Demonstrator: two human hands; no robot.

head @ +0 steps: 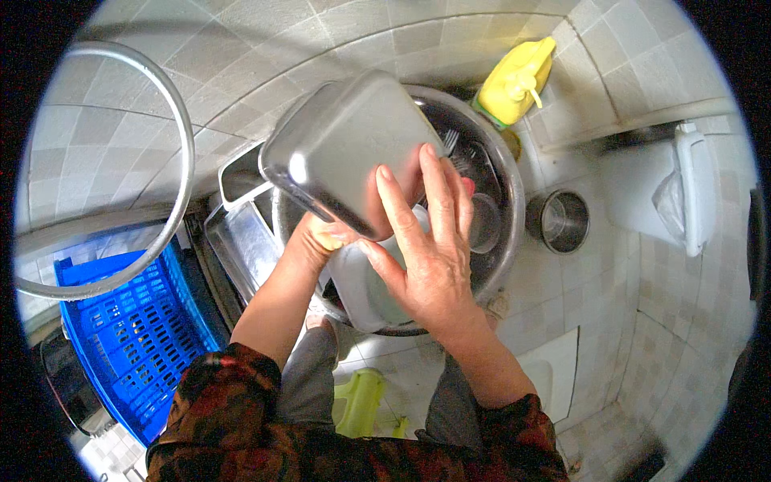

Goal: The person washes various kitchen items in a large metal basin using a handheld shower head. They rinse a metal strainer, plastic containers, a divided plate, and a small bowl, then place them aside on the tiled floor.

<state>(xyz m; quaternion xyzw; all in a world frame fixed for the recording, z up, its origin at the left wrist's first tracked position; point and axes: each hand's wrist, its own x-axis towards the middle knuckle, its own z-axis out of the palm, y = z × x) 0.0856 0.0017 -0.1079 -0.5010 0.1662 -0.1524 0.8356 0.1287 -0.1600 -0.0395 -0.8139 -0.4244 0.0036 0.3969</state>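
Observation:
A rectangular stainless-steel pan (pixel 355 144) is tilted with its smooth underside towards me, above a wide metal basin (pixel 512 211). My left hand (pixel 328 234) grips it by the near lower edge, with most of the fingers hidden behind it. Spread fingers of my right hand (pixel 430 247) lie at its right side; whether they touch the metal I cannot tell. Inside the basin are forks (pixel 450 141), a clear round cup (pixel 483 223) and a whitish container (pixel 367 295), partly covered by my hands.
A yellow pump bottle (pixel 512 87) stands behind the basin, and a small steel pot (pixel 564 221) to its right. Another metal tray (pixel 241 241) leans at the left. Further left are a blue plastic basket (pixel 138 343) and a metal hoop (pixel 188 144). Between my legs is a lime-green plastic object (pixel 360 400).

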